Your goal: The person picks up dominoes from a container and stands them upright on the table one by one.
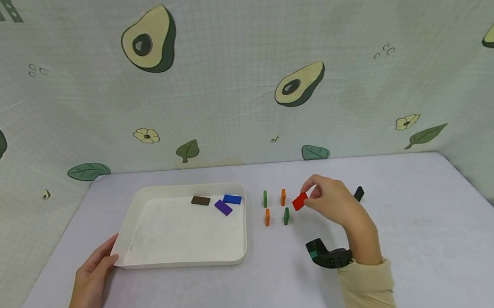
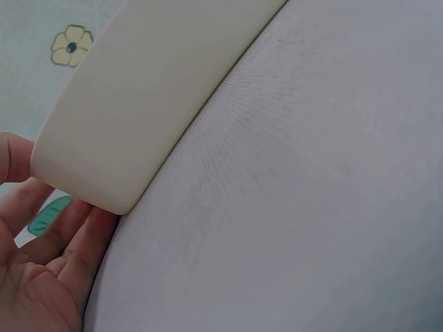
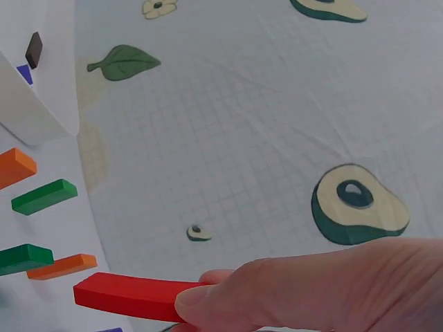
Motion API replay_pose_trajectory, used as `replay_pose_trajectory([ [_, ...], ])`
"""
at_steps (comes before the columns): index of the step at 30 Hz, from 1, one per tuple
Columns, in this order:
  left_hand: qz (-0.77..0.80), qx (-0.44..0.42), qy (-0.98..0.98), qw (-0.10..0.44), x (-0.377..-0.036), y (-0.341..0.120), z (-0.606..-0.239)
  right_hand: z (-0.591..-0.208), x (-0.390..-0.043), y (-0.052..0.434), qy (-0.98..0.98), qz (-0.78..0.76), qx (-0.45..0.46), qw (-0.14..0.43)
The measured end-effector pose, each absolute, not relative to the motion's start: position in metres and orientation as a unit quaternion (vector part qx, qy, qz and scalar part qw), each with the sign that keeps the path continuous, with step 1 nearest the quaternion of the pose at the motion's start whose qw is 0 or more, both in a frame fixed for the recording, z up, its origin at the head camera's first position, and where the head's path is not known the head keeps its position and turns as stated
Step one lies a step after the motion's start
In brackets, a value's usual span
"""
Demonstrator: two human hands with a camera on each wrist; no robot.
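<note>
Head view: right hand (image 1: 332,202) pinches a red block (image 1: 300,201) between thumb and fingertips, holding it just above the surface (image 1: 434,232), right of four standing blocks: a green block (image 1: 265,199) and an orange block (image 1: 283,197) in the far row, a second orange block (image 1: 267,217) and a dark green block (image 1: 286,216) in the near row. A black block (image 1: 358,193) lies just right of the hand. Left hand (image 1: 93,272) lies flat with relaxed, straight fingers touching the near-left corner of the white tray (image 1: 181,261). In the tray's far right part: brown block (image 1: 200,200), purple block (image 1: 223,207), blue block (image 1: 232,199).

Left wrist view: straight fingers (image 2: 76,242) rest against the tray's rounded corner (image 2: 131,117); nothing gripped.

Right wrist view: thumb and fingers (image 3: 291,290) pinch one end of the red block (image 3: 131,296); green and orange blocks stand at left.
</note>
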State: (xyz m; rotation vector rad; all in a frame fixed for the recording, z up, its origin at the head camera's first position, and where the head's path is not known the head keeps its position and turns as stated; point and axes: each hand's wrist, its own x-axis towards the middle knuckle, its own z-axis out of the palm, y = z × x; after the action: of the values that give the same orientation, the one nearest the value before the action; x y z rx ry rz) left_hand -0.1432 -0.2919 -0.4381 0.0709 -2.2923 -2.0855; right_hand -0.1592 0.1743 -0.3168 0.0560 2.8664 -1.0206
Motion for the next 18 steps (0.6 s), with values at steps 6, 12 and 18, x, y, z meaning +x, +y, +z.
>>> replay_pose_trajectory([
  [6, -0.676, 0.02, -0.736, 0.022, -0.143, -0.292, -0.438, -0.322, -0.161, 0.179, 0.939, -0.332, 0.039, 0.077],
  [12, -0.671, 0.023, -0.741, 0.023, -0.142, -0.292, -0.439, -0.33, -0.165, 0.178, 0.937, -0.327, 0.063, 0.106],
  [18, -0.664, 0.036, -0.747, 0.019, -0.143, -0.293, -0.439, -0.337, -0.168, 0.179, 0.934, -0.326, 0.075, 0.123],
])
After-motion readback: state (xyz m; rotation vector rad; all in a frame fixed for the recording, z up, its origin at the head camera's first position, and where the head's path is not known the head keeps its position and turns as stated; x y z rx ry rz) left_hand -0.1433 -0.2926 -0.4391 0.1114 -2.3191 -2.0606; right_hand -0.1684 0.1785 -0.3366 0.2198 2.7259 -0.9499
